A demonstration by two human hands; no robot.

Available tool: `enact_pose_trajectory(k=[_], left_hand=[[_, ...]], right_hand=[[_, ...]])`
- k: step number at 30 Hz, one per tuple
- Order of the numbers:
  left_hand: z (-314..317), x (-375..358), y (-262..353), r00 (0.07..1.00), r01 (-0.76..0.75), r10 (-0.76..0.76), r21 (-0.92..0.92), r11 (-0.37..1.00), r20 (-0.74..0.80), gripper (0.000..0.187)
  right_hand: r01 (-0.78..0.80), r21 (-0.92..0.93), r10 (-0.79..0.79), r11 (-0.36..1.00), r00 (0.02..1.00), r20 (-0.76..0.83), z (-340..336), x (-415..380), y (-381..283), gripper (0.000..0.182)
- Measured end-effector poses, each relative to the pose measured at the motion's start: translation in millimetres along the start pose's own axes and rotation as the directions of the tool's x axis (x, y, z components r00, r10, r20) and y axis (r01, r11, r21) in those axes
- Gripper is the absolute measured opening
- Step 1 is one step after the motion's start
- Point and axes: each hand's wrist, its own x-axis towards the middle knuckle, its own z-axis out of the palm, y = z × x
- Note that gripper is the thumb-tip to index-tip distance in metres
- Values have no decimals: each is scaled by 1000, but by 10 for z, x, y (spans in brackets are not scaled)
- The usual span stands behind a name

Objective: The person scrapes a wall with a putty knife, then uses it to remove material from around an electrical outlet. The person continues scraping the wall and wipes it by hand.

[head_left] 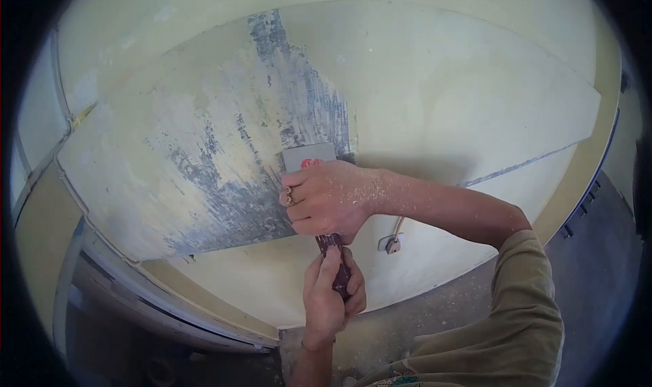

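A small wall fitting (391,244) (thin cord (399,225) at its top), dark pegs (568,231) at right, grey floor (589,285).

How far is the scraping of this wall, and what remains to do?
It looks partly done: blue-grey patches show on the left and middle of the wall, where coating seems scraped away. In hand: the right hand and left hand hold the scraper, its blade over the patches. Probably left: the smooth pale area at right, if included.
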Motion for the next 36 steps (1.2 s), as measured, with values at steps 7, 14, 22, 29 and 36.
enact_pose_trajectory(k=[7,14,22,29,36], left_hand=[[101,93,231,998,-55,54,24,998,42,35],[261,181,548,994,-73,70,31,997,85,35],[246,274,558,995,-68,67,19,998,76,34],[306,282,548,984,-179,176,73,981,36,34],[331,157,642,991,-113,114,-10,994,72,34]], right_hand=[[2,-135,-13,991,996,-83,-354,129,246,40],[40,-146,-43,989,999,-20,-586,183,402,39],[47,-189,-48,981,999,-1,-688,234,518,42],[88,-183,-97,979,995,-39,-725,261,557,41],[127,-183,-134,975,990,-31,-755,319,577,41]])
